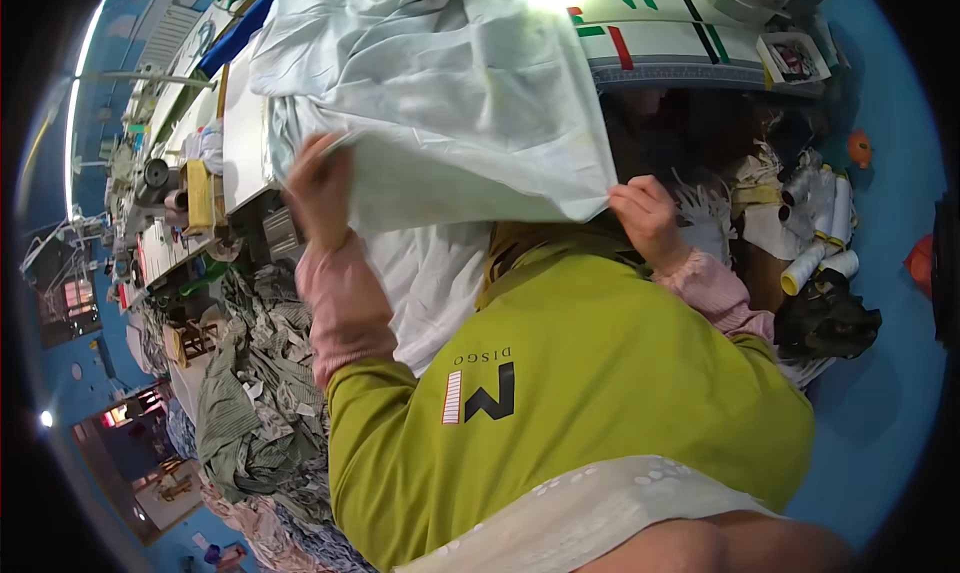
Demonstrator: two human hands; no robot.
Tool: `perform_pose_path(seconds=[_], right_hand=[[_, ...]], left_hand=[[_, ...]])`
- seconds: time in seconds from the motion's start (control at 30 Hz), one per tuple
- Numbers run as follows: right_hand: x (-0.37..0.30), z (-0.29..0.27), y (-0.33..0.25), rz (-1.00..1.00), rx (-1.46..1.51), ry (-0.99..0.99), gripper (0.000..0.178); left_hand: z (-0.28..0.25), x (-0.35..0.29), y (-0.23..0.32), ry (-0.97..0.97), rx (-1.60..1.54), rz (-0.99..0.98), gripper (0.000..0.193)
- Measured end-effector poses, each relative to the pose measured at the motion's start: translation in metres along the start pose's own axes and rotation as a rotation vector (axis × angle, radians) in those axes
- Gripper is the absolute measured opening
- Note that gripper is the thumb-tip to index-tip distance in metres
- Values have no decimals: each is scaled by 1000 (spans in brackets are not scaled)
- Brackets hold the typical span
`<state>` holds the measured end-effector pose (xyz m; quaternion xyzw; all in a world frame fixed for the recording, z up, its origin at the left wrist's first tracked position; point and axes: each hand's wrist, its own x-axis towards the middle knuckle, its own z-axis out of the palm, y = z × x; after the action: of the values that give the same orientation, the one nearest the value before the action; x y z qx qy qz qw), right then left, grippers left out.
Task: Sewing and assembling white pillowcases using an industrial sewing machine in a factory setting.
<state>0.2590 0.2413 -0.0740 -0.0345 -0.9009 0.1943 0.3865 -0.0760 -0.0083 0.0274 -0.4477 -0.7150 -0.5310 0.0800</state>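
Note:
A wide sheet of pale mint-white fabric [430, 83] hangs over the work table's near edge and spreads across it. My right hand [645, 213] pinches its near right corner between closed fingers. My left hand [322, 188], a little blurred, is closed on the sheet's left part, near its edge. Between the two hands the near edge sags in a shallow fold, lifted above my lap. More white cloth [435, 283] lies below it across my lap, beside the yellow-green garment [600, 373] that covers my front.
The white table [650, 43] carries red, green and black tape strips; a small box of bits [795, 58] sits at its right. White thread cones [825, 213] and a black bag [828, 318] stand at right. Heaped striped cloth [250, 393] lies at left.

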Motion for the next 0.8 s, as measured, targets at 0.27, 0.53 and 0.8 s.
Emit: perform_pose_path(seconds=[0.27,0.53,0.8], right_hand=[[-8,17,31,85,87,-59,20],[21,36,70,130,120,-48,23],[60,50,104,129,118,-59,26]], left_hand=[[148,38,-92,-269,231,63,15],[168,84,-109,-376,239,72,20],[175,126,-140,-376,254,117,21]])
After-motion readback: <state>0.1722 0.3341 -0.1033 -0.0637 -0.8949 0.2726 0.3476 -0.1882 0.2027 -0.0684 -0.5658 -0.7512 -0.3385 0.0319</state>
